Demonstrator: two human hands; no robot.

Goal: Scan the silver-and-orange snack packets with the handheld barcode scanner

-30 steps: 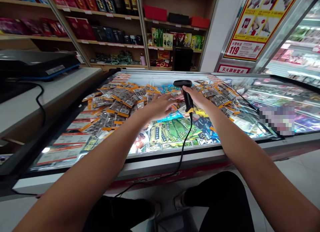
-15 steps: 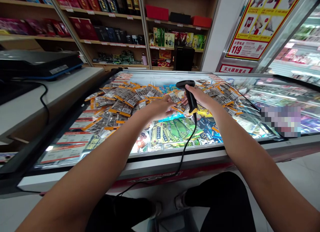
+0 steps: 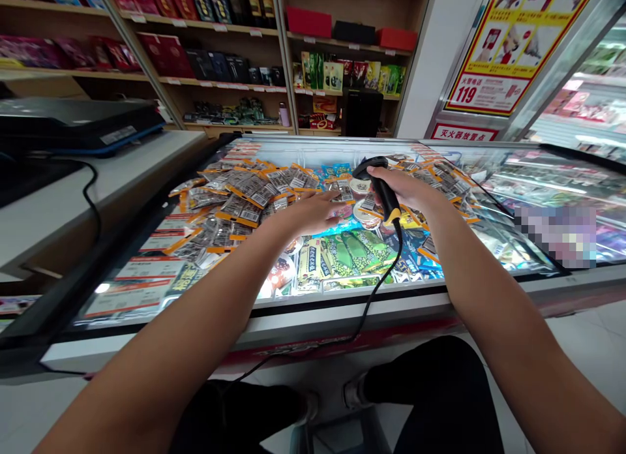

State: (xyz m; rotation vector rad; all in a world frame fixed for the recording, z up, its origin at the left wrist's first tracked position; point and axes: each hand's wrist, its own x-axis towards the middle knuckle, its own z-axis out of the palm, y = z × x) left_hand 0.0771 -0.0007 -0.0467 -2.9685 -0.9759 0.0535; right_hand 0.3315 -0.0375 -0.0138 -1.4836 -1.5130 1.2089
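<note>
Scanner [image 3: 388, 198] sits in the right hand's [image 3: 405, 185] curled fingers; left hand [image 3: 313, 211], fingers spread, is beside packets [image 3: 244, 185]; scanning seems the step, calling next for aim at a barcode [image 3: 250, 214].

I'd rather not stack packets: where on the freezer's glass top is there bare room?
Bare clear glass shows between the left pile of transparent, orange-edged packets, the white front rim, the left hand and the black cable. It's crowded at that pile and, with similar packets, around the right hand and black-and-yellow scanner.
</note>
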